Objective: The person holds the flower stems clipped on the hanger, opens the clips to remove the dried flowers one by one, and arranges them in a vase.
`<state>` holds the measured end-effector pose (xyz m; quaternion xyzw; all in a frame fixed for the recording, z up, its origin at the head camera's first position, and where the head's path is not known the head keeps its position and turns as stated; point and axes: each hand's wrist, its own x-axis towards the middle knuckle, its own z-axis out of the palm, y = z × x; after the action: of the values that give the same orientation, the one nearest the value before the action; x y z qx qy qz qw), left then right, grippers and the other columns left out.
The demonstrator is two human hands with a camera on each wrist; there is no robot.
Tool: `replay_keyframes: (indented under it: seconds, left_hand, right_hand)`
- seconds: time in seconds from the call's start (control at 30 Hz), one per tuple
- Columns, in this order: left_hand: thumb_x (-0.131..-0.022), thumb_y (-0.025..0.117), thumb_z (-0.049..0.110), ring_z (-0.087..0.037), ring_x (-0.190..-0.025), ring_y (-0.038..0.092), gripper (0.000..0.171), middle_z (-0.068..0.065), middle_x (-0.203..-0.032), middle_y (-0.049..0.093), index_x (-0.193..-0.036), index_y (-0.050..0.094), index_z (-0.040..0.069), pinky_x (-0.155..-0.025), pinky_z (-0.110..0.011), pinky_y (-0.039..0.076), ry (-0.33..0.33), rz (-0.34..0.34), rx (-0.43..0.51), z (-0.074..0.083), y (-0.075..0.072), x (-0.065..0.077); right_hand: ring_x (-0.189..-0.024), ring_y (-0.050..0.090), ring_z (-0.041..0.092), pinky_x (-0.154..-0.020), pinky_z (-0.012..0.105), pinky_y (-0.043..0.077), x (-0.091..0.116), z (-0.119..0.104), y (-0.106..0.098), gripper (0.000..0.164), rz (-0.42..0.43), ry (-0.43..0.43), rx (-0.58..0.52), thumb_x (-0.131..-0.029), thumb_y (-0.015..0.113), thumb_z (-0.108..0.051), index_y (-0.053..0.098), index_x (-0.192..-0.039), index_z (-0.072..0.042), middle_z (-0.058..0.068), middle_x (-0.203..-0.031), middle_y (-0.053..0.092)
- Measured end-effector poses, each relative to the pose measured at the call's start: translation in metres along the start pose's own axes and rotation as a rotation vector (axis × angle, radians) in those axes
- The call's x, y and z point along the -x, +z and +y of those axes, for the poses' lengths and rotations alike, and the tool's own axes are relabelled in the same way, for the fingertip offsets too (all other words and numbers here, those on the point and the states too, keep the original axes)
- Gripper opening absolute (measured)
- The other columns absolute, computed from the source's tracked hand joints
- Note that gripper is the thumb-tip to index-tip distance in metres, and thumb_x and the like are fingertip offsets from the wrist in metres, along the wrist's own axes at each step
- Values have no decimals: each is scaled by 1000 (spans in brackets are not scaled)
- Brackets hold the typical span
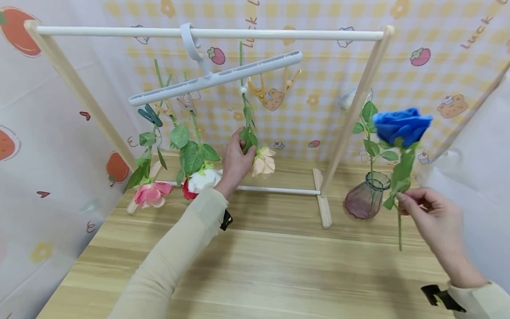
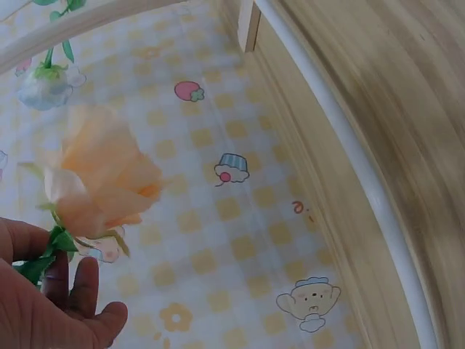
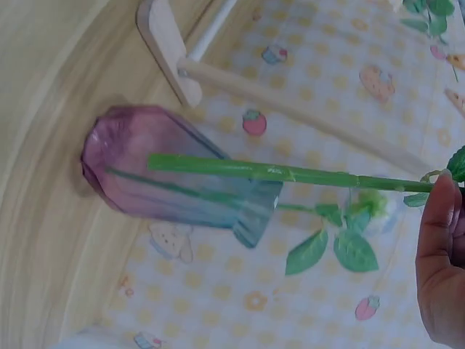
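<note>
My left hand point(image 1: 235, 164) grips the leafy stem of a peach rose point(image 1: 264, 161), which hangs bloom down from a white clip point(image 1: 243, 88) on the hanger point(image 1: 215, 79). Its bloom fills the left side of the left wrist view, just past my fingers. On the right, my right hand point(image 1: 438, 226) pinches the stem of a blue rose point(image 1: 403, 126), bloom up, the bare stem end point(image 3: 189, 163) pointing down. That stem overlaps the pink and blue glass vase point(image 3: 138, 131) in the right wrist view. A pale rose point(image 1: 347, 98) stands in the vase, partly behind the rack post.
The hanger tilts on the white bar point(image 1: 279, 33) of a wooden rack point(image 1: 350, 124). A pink rose point(image 1: 153, 193), a white rose point(image 1: 204, 179) and a red rose point(image 1: 188, 190) hang on the left. Yellow clips point(image 1: 259, 92) hold nothing. The vase stands on the wooden table point(image 1: 287, 266).
</note>
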<state>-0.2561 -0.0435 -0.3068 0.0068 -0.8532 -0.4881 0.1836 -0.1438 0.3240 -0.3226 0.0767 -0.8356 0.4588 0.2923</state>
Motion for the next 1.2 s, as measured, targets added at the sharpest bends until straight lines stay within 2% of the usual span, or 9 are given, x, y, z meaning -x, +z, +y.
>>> replay_keyframes:
  seconds: [0.1,0.2,0.3,0.43,0.73,0.87,0.97,1.1,1.2]
  left_hand:
    - [-88,56,12,-27,-101,56,53,-13,-107,59,-139,42,10,-88,-42,46,27,-10,-3,1,-3,4]
    - [-89,52,10,-27,-103,56,49,-13,-109,57,-137,43,7,-90,-42,46,54,-17,-2,-2,-7,11]
    - [-91,50,11,-28,-105,57,46,-14,-111,57,-136,43,5,-90,-41,47,83,-20,5,-4,-12,18]
    - [-91,49,10,-29,-104,59,49,-15,-113,58,-139,40,6,-87,-41,49,118,-27,15,-7,-16,27]
    - [-88,52,3,-29,-88,60,56,-18,-109,58,-142,37,8,-75,-42,51,241,10,-6,-13,-24,43]
    - [-87,53,2,-28,-93,58,57,-18,-113,58,-142,38,7,-79,-43,49,287,34,-34,-12,-27,45]
    - [-86,53,2,-29,-92,56,53,-18,-109,60,-138,43,5,-78,-44,47,325,51,-64,-10,-27,45]
    - [-85,54,3,-29,-82,56,39,-17,-94,61,-124,54,0,-70,-43,46,360,65,-81,-7,-28,45]
    - [-86,54,2,-28,-79,55,28,-16,-89,60,-114,57,-1,-67,-42,45,362,52,-81,-5,-29,46]
  right_hand:
    - [-52,58,-5,-50,9,45,-12,3,-10,6,33,55,10,-85,62,4,64,-79,3,-22,-67,62]
    - [-52,58,-3,-51,9,47,-26,5,-17,13,72,112,-42,-87,61,2,66,-78,-6,-18,-67,62]
    - [-54,60,0,-52,11,49,-40,9,-20,17,106,174,-250,-86,60,3,66,-78,-10,-10,-69,64]
    - [-56,62,4,-51,14,50,-58,14,-22,8,128,222,-507,-84,63,1,66,-80,-5,-1,-72,63]
    - [-52,62,11,-49,19,51,-113,18,-12,5,125,325,-769,-80,68,2,66,-77,-1,4,-66,64]
    - [-49,62,11,-48,19,51,-129,21,-4,6,128,347,-776,-80,68,1,65,-75,-1,4,-64,64]
    - [-50,62,11,-48,20,51,-134,25,-1,6,136,354,-788,-79,69,1,64,-76,0,4,-64,64]
    - [-50,62,11,-48,20,51,-137,31,2,6,144,356,-814,-80,67,3,64,-76,1,5,-65,65]
    - [-49,62,11,-48,20,51,-138,33,3,9,154,371,-808,-82,64,5,66,-75,0,5,-64,65]
